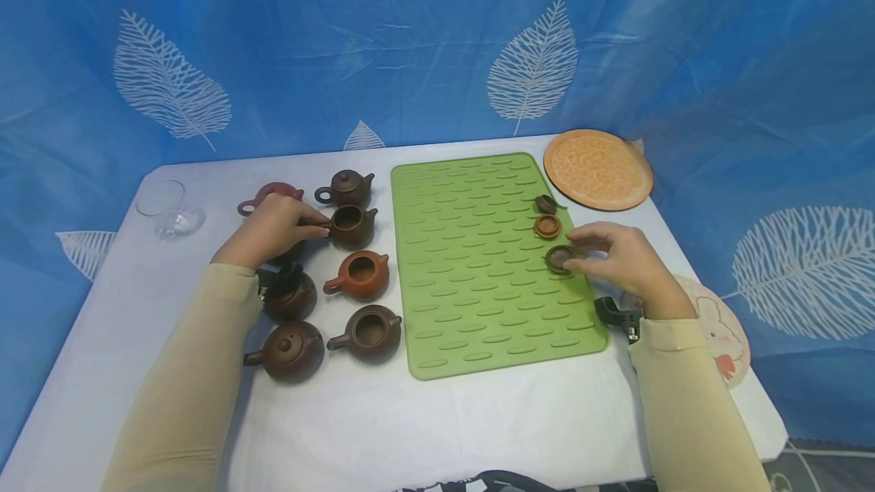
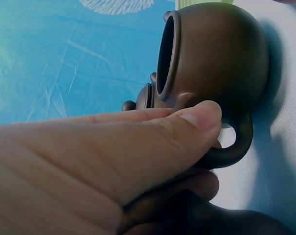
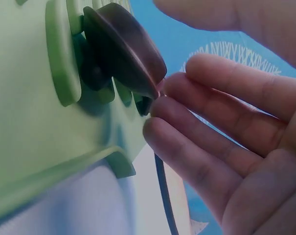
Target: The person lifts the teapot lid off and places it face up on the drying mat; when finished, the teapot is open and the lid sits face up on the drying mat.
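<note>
A blue cloth (image 1: 355,52) printed with white leaves backs the scene. In front stands the white table (image 1: 472,431), and on it lies the green mat (image 1: 472,296), whose middle is the centre of the dial. An orange round disc (image 1: 598,171) is between one and two o'clock; a pale round disc (image 1: 721,329) with a rabbit print is near four, partly behind the right sleeve.

The left hand (image 1: 272,230), at nine to ten o'clock, pinches the handle of an uncovered dark brown teapot (image 1: 353,238) between thumb and fingers; the pot stands upright just beside the mat, spout toward two. The right hand (image 1: 627,260), at three, has its fingers spread and fairly straight.

Next to the held teapot, a lidded dark teapot (image 1: 347,190) is near ten, an orange open teapot (image 1: 362,276) at nine and a brown open teapot (image 1: 372,334) at eight. More teapots fill a column farther left, one mostly hidden.

Smallest are the lids on the mat: a dark brown lid (image 1: 560,257) at three by the right fingertips, firm contact unclear; an orange-brown lid (image 1: 548,227) at two; another dark lid (image 1: 545,204) at one.
</note>
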Demonstrator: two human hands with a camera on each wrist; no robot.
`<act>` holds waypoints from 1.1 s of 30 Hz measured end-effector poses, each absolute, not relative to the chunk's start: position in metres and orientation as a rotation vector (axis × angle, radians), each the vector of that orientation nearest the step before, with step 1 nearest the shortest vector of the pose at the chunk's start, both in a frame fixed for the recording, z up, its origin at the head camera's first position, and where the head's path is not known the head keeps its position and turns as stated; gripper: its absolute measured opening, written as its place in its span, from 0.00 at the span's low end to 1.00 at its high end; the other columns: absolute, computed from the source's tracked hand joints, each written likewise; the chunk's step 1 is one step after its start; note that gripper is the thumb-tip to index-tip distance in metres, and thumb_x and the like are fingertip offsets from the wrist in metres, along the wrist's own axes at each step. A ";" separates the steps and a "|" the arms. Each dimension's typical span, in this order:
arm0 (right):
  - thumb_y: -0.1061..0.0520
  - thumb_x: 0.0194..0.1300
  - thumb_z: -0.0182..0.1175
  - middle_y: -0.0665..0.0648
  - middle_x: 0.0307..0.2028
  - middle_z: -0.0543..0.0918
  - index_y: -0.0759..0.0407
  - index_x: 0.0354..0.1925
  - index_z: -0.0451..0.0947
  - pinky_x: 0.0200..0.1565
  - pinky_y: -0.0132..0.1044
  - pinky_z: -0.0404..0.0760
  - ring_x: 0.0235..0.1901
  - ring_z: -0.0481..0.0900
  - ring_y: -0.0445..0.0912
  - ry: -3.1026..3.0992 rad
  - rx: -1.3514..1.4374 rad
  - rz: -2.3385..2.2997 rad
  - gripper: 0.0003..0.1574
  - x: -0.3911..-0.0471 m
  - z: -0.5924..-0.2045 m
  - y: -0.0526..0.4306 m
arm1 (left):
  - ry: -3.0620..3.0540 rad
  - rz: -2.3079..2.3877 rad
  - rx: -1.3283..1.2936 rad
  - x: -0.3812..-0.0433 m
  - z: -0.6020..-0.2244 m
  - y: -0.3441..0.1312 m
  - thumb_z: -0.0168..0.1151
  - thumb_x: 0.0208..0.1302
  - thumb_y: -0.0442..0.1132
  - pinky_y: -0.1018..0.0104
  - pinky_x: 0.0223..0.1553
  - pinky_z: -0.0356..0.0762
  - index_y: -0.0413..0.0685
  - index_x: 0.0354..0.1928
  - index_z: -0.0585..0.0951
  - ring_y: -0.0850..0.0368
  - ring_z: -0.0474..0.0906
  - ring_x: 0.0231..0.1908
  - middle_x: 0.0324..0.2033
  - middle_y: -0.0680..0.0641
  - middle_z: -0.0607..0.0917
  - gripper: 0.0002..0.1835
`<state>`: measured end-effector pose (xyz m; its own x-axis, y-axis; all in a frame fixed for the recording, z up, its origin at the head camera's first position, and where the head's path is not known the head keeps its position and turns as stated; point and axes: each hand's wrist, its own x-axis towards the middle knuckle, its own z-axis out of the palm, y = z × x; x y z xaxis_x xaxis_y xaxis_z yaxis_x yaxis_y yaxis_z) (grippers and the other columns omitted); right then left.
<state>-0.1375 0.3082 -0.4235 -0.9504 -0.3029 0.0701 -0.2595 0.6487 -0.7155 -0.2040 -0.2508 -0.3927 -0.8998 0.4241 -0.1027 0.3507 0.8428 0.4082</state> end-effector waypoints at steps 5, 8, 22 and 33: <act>0.54 0.61 0.80 0.64 0.52 0.87 0.65 0.57 0.84 0.54 0.56 0.82 0.53 0.85 0.60 2.821 -0.448 -1.243 0.29 -0.137 -0.421 0.305 | 2.831 0.573 0.577 -0.204 -0.392 -0.250 0.75 0.67 0.36 0.56 0.37 0.79 0.42 0.51 0.91 0.51 0.84 0.38 0.41 0.44 0.92 0.13; 0.53 0.61 0.81 0.63 0.52 0.87 0.65 0.57 0.85 0.54 0.58 0.82 0.53 0.85 0.60 2.843 -0.428 -1.247 0.30 -0.138 -0.418 0.301 | 2.826 0.569 0.559 -0.204 -0.392 -0.250 0.76 0.67 0.36 0.56 0.37 0.79 0.42 0.51 0.91 0.51 0.84 0.38 0.41 0.44 0.92 0.13; 0.58 0.64 0.78 0.63 0.46 0.87 0.66 0.54 0.85 0.53 0.59 0.82 0.46 0.87 0.58 2.854 -0.565 -1.320 0.23 -0.166 -0.409 0.266 | 2.823 0.566 0.576 -0.205 -0.393 -0.250 0.76 0.67 0.36 0.53 0.40 0.81 0.42 0.51 0.91 0.49 0.86 0.41 0.41 0.44 0.92 0.13; 0.55 0.64 0.78 0.62 0.51 0.87 0.66 0.55 0.86 0.53 0.55 0.83 0.49 0.85 0.57 2.828 -0.639 -1.285 0.25 -0.192 -0.405 0.230 | 2.832 0.555 0.592 -0.205 -0.393 -0.250 0.76 0.66 0.36 0.54 0.38 0.81 0.42 0.51 0.91 0.51 0.85 0.38 0.41 0.45 0.92 0.13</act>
